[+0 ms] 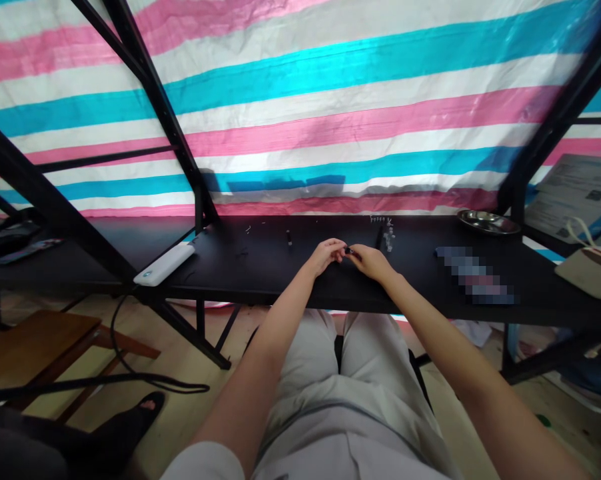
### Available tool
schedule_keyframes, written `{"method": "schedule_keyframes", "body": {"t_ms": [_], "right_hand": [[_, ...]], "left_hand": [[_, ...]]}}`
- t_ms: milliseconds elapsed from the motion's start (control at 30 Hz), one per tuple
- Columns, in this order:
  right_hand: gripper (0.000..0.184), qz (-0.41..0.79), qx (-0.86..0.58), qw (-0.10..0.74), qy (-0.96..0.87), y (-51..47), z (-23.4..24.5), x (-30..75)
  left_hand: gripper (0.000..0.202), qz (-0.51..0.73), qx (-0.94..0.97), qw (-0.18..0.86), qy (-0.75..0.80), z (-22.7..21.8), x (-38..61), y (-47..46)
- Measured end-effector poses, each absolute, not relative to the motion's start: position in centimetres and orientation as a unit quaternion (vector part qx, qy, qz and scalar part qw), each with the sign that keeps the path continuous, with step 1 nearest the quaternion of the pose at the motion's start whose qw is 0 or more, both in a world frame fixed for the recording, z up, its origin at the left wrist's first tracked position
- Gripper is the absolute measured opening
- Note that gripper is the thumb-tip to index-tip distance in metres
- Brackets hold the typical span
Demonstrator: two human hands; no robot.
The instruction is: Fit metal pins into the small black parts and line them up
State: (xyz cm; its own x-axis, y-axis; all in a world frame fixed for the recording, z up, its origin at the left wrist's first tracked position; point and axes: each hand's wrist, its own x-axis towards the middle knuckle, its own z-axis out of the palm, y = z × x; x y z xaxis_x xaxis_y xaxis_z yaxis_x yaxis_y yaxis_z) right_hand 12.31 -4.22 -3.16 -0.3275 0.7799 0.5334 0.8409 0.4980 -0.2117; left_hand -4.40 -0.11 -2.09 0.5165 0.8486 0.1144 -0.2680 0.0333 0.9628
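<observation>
Smooth white plastic bar with rounded corners (165,263) lies slantwise at the left of my flat matt black bench (260,267). Further along is a short dark cylinder with a paler end (289,238), well apart from my hands. Then comes my left hand (329,256), its fingers bent inward, tips brought to a tiny black piece (349,251) held just above the bench; I cannot tell whether they grip it or merely touch its end. On its other side my right hand (371,261) has thumb and fingers closed on that same piece in a pinch. To handle it well, I judge that a light, even pinch serves best: tips level, both hands low over the bench, pressure along the piece rather than across it, since something so small could easily slip or spring away. Just beyond my right hand lies a slim black stick (379,237), beside a loose cluster of clear, glassy-looking bits (389,240); a row of thin pale slivers (379,219) sits behind. Rightmost on the bench, a shallow round dish of shiny metal (489,221) shows a polished, curved rim.
</observation>
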Motion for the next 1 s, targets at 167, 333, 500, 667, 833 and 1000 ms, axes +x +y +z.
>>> {"method": "schedule_keyframes", "body": {"t_ms": [167, 333, 500, 667, 833, 1000], "right_hand": [[0.02, -0.022, -0.536, 0.295, -0.791, -4.2, -2.7, 12.6], [0.022, 0.063, -0.579, 0.323, -0.747, -4.2, -2.9, 14.4], [0.021, 0.025, -0.688, 0.314, -0.654, -4.8, -2.8, 16.0], [0.024, -0.001, -0.748, 0.288, -0.598, -5.1, -2.5, 16.2], [0.029, 0.004, -0.769, 0.245, -0.591, -4.9, -2.6, 16.2], [0.029, 0.014, -0.773, 0.241, -0.587, -4.9, -2.6, 16.3]], "left_hand": [[0.009, 0.49, 0.549, 0.58, 0.349, -1.8, -4.5, 0.0], [0.012, 0.537, 0.607, 0.362, 0.46, -2.3, -4.7, 0.1], [0.011, 0.507, 0.686, 0.282, 0.438, -2.6, -4.6, -0.3], [0.012, 0.5, 0.691, 0.274, 0.445, -2.5, -4.6, -0.5], [0.012, 0.489, 0.703, 0.261, 0.447, -2.5, -4.6, -0.5], [0.013, 0.484, 0.708, 0.257, 0.445, -2.7, -4.6, -0.4]]}}
